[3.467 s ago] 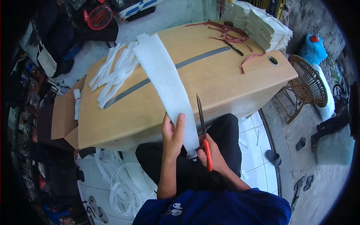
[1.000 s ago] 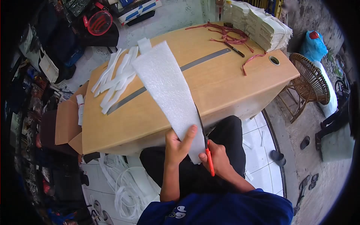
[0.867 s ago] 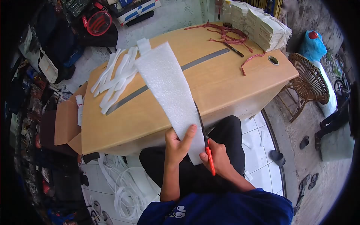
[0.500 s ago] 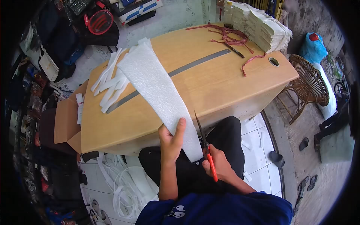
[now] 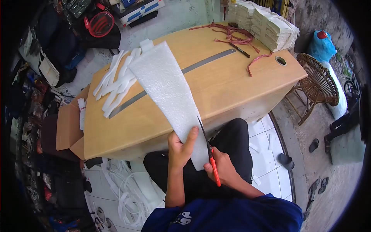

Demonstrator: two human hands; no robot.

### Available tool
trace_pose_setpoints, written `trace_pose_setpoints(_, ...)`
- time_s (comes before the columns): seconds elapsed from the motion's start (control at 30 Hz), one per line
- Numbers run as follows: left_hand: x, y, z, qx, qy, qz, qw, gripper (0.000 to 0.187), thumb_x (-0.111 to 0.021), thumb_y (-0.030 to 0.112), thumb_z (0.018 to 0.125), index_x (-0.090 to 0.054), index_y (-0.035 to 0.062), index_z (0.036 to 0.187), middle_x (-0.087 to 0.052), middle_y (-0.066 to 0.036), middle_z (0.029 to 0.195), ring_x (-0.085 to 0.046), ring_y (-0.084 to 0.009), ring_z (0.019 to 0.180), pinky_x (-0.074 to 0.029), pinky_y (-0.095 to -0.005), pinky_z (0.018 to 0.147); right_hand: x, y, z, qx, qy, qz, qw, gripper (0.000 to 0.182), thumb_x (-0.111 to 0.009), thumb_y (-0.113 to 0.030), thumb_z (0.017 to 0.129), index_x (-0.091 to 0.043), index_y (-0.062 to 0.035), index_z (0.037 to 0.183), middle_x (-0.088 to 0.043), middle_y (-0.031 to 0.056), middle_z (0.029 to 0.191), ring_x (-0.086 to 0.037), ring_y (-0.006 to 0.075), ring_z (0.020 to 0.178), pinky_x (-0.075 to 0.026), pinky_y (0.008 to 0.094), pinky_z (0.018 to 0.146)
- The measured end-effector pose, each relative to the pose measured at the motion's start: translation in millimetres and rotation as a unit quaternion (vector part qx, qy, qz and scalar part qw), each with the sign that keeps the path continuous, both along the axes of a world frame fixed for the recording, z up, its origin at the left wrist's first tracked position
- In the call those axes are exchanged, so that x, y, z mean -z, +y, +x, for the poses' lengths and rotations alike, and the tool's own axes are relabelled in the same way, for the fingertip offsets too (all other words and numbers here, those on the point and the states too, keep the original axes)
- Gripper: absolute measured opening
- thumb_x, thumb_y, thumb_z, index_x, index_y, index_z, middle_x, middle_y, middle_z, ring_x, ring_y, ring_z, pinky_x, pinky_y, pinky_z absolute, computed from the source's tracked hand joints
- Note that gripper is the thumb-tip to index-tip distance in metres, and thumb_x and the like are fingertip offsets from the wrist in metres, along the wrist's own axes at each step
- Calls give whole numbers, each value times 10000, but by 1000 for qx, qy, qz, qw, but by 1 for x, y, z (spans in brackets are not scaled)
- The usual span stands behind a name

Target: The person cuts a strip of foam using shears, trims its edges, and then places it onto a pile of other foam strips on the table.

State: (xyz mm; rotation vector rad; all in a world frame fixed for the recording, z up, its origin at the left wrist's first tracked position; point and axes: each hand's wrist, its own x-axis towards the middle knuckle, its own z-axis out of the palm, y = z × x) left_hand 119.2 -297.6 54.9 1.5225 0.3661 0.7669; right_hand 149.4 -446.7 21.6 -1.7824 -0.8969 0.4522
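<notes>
My left hand [image 5: 181, 151] is closed around the lower part of a long white foam sheet [image 5: 168, 83], thumb on top. The sheet slants up and left over the wooden table [image 5: 216, 92], its wide end reaching past a steel ruler [image 5: 210, 61]. In my right hand [image 5: 225, 167] is a pair of scissors [image 5: 214, 168] with red handles and dark blades. The blades point up and lie along the sheet's right edge near its lower end. Left of the sheet, several cut white foam strips [image 5: 118, 83] are heaped on the table.
Pink-red ties [image 5: 235, 38], a black pen [image 5: 241, 52] and a stacked white bundle [image 5: 264, 25] occupy the far right of the table. A cardboard box [image 5: 69, 125] stands at left, a wicker chair [image 5: 319, 83] at right. White strip scraps [image 5: 131, 193] litter the floor.
My left hand has shifted slightly right and down, bringing the foam sheet with it. The scissor blades, formerly beside the sheet, now overlap its right edge.
</notes>
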Motion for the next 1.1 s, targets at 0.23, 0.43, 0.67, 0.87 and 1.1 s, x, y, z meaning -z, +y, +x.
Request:
trace_pose_setpoints(0.23,-2,0,-1,6,10,43,999,273,-641,216,874,-580,4,713,-530,32,609,-449,-43,576,-371,-248,507,5,2,-4,26,-14,-11,1000,524,-627,-422,835,-494,43,1038,-569,222,712,-591,433,654,-480,454,574)
trace_pose_setpoints(0.43,-3,2,-3,0,7,18,1000,268,-643,216,870,-586,2,720,-543,27,621,-461,-46,585,-381,-245,518,7,6,-4,26,-4,2,1000,493,-663,-381,818,-509,42,1017,-566,213,675,-593,418,616,-481,430,548)
trace_pose_setpoints(0.67,-19,18,3,-46,-1,13,999,299,-628,218,881,-557,5,684,-518,38,609,-426,-41,569,-353,-237,506,8,8,-3,4,0,3,1000,498,-678,-392,803,-510,50,961,-560,214,650,-590,414,610,-476,424,555)
trace_pose_setpoints(0.87,-16,8,5,-44,-16,21,999,277,-632,204,877,-571,1,700,-528,30,622,-445,-46,585,-376,-239,533,10,9,-2,15,2,16,1000,557,-683,-417,787,-505,79,966,-562,224,650,-587,413,601,-479,433,568)
trace_pose_setpoints(1.1,-12,5,2,-53,-30,33,998,272,-633,196,875,-550,19,686,-514,36,627,-436,-49,584,-355,-237,529,17,11,0,31,-34,48,998,586,-669,-462,788,-516,72,975,-565,196,610,-601,381,585,-485,410,539)
